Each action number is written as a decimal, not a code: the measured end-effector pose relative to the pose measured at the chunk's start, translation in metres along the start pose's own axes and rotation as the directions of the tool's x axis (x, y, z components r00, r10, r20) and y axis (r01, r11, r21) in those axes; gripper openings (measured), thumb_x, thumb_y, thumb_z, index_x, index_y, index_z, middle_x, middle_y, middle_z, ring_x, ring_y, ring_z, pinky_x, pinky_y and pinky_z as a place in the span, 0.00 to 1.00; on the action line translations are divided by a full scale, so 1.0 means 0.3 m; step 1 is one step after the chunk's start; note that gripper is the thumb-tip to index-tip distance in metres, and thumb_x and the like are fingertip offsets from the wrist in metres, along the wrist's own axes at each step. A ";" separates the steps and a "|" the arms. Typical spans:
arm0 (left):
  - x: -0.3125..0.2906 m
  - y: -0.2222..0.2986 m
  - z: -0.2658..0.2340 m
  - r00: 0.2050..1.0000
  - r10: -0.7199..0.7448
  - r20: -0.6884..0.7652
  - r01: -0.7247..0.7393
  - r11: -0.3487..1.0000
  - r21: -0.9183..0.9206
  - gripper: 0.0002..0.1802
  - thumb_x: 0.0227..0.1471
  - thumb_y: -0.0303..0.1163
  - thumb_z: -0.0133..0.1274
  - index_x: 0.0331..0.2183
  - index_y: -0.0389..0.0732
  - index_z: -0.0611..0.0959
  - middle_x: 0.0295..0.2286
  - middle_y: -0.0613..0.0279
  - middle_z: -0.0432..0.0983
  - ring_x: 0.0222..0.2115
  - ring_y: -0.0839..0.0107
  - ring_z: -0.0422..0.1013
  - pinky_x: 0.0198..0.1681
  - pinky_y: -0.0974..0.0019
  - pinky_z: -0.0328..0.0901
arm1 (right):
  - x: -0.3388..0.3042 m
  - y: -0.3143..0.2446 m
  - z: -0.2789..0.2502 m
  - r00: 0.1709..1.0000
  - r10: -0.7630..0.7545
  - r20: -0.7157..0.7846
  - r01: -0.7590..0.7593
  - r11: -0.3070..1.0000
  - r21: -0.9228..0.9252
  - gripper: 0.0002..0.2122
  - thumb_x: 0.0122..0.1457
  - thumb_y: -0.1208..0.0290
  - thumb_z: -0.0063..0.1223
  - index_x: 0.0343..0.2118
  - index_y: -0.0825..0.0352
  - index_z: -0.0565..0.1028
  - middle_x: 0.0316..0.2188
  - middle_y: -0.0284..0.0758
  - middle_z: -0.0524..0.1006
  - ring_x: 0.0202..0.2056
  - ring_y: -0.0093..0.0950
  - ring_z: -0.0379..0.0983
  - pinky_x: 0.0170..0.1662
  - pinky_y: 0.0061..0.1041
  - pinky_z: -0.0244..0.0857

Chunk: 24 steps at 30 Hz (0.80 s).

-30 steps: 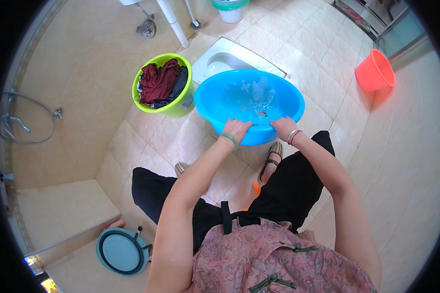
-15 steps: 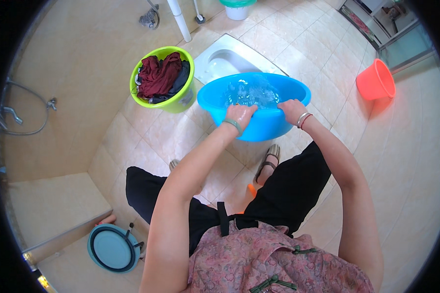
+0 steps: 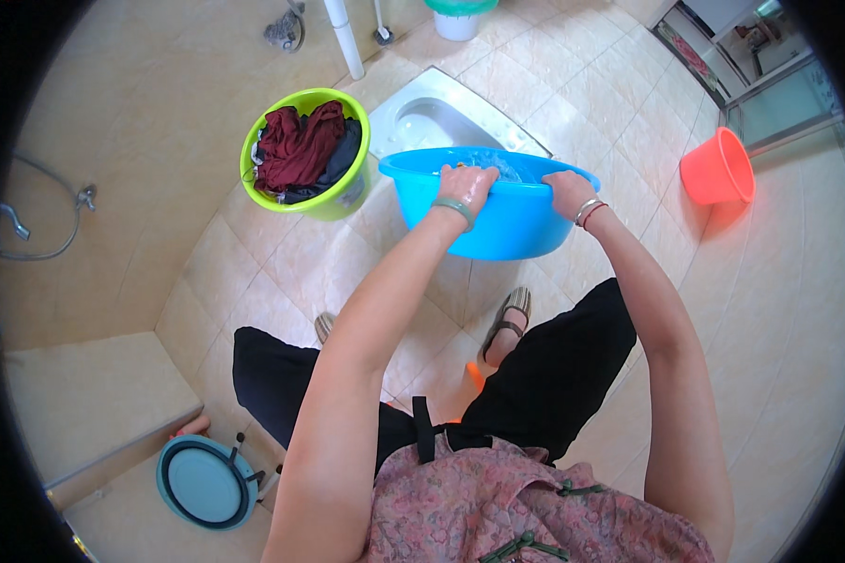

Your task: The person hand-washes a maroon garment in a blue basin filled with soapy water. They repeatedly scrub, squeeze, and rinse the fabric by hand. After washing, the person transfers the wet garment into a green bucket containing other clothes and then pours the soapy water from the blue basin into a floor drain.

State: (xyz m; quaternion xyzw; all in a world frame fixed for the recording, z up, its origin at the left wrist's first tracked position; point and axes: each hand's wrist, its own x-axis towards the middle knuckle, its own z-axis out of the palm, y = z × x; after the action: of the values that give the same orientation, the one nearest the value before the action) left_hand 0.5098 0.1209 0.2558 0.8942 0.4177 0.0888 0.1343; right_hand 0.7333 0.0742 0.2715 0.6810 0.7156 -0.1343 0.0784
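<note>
A large blue basin (image 3: 507, 228) is tilted away from me, its far rim lowered beside the squat toilet (image 3: 488, 111). My left hand (image 3: 469, 185) grips the near rim left of its middle, fingers curled over the edge. Farther right on that same rim, my right hand (image 3: 569, 194) is closed round it. Some clear water (image 3: 499, 167) shows inside past the near rim; the rest of the inside is hidden by the raised side. To the left stands a yellow-green bucket (image 3: 347, 194) full of dark red and black clothes (image 3: 299, 145).
A coral-red bucket (image 3: 718, 169) stands at the right. A white pipe (image 3: 345, 42) rises beyond the green bucket. At the lower left is a folded blue-grey basin (image 3: 204, 480) by a tiled ledge (image 3: 94, 399). My feet (image 3: 509, 324) are on the tiled floor.
The blue basin's near side has been raised, tipping it farther away from me. Both hands have kept hold of its rim, and less water shows inside.
</note>
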 end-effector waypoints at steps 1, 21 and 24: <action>0.011 0.003 0.001 1.000 -0.001 -0.004 0.001 1.000 -0.005 0.09 0.52 0.29 0.44 0.32 0.50 0.79 0.27 0.55 0.78 0.32 0.56 0.75 0.31 0.54 0.60 | 0.011 0.013 0.001 1.000 0.013 -0.005 -0.013 1.000 -0.002 0.12 0.56 0.77 0.44 0.38 0.60 0.79 0.37 0.44 0.79 0.38 0.41 0.77 0.43 0.36 0.71; 0.171 -0.163 0.000 0.980 0.002 -0.200 -0.014 0.998 -0.056 0.09 0.50 0.28 0.44 0.32 0.48 0.79 0.28 0.53 0.77 0.34 0.55 0.73 0.40 0.53 0.62 | 0.195 0.003 -0.141 0.987 0.139 -0.074 -0.147 0.984 -0.106 0.12 0.57 0.77 0.43 0.38 0.61 0.79 0.37 0.43 0.79 0.39 0.40 0.77 0.44 0.36 0.70; 0.205 -0.173 -0.035 0.996 -0.075 -0.046 0.071 0.994 -0.083 0.10 0.51 0.29 0.44 0.32 0.48 0.80 0.29 0.53 0.78 0.34 0.53 0.74 0.39 0.53 0.64 | 0.202 -0.052 -0.169 0.967 0.155 -0.202 -0.161 0.987 -0.012 0.11 0.58 0.76 0.43 0.38 0.60 0.79 0.36 0.42 0.79 0.39 0.38 0.77 0.44 0.35 0.70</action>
State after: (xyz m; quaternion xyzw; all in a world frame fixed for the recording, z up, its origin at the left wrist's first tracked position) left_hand 0.5083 0.2020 0.2521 0.8697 0.4492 0.1225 0.1636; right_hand 0.7176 0.1464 0.3032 0.7448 0.6650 -0.0484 0.0261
